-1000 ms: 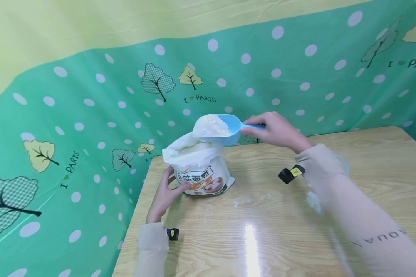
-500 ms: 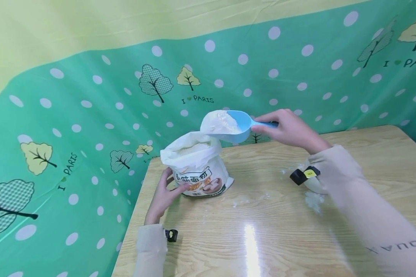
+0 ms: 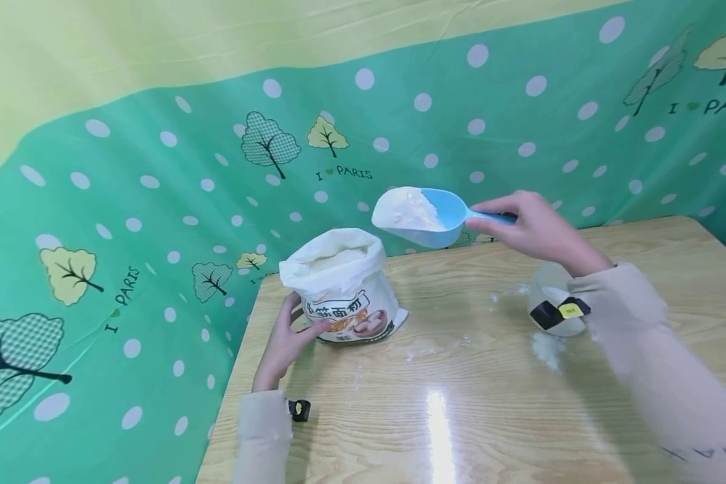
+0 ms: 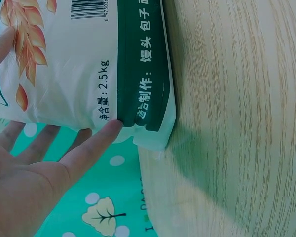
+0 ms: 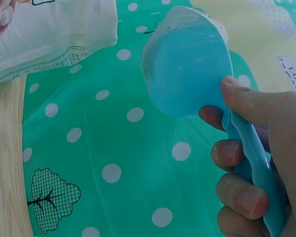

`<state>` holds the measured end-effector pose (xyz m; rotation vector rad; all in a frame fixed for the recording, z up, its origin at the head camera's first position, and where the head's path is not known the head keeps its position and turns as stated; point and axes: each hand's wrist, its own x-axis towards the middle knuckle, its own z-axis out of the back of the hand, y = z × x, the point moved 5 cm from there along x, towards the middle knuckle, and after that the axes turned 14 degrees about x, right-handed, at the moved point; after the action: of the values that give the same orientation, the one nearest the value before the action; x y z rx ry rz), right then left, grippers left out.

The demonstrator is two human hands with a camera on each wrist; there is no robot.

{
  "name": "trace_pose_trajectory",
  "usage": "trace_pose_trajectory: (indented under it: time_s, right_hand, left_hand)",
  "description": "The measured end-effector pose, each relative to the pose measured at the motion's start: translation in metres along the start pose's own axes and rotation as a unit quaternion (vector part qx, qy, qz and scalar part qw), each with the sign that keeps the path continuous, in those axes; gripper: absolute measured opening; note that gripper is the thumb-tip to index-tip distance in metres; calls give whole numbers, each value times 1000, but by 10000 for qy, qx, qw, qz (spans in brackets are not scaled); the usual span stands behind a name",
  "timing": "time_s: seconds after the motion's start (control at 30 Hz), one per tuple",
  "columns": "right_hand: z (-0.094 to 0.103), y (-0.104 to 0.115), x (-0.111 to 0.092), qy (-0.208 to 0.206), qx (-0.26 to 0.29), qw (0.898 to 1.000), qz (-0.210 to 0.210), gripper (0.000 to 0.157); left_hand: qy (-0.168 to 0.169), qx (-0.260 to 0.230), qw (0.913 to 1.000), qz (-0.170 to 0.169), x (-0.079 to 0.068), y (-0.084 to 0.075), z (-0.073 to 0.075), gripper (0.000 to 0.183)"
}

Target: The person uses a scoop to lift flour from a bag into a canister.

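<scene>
My right hand (image 3: 535, 228) grips the handle of a blue scoop (image 3: 448, 218) heaped with white flour (image 3: 408, 210). The scoop hangs in the air right of and above an upright, open-topped flour bag (image 3: 351, 316), apart from it. The right wrist view shows the underside of the scoop, fingers wrapped round its handle. My left hand (image 3: 287, 339) holds the bag's left side, thumb on the printed front and fingers round the edge. In the left wrist view, the spread fingers (image 4: 91, 148) touch the bag's lower corner.
A clear container (image 3: 550, 275) stands on the wooden table (image 3: 381, 403) at the right, partly hidden by the right wrist camera (image 3: 547, 314). Spilled flour (image 3: 547, 349) lies before it. A green patterned curtain (image 3: 230, 181) hangs behind and to the left.
My right hand has moved right with the loaded scoop, from over the bag's rim to clear of it. The clear container has come into view from behind the arm. My left hand stays put.
</scene>
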<state>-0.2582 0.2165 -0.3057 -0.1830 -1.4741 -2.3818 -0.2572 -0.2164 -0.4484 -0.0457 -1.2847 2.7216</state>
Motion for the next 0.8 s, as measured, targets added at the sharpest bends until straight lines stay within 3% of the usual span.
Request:
trace_pose_trajectory:
  time_s: [0.23,0.8]
  right_hand:
    - [12,-10,-14,-223,0,9997,-86,36]
    - [40,-28,-36,-335,-208,9986,-349,41]
  left_hand:
    - [1,14,10000,-7,1,-1,1,85]
    - [36,59,10000,70,1,0,0,85]
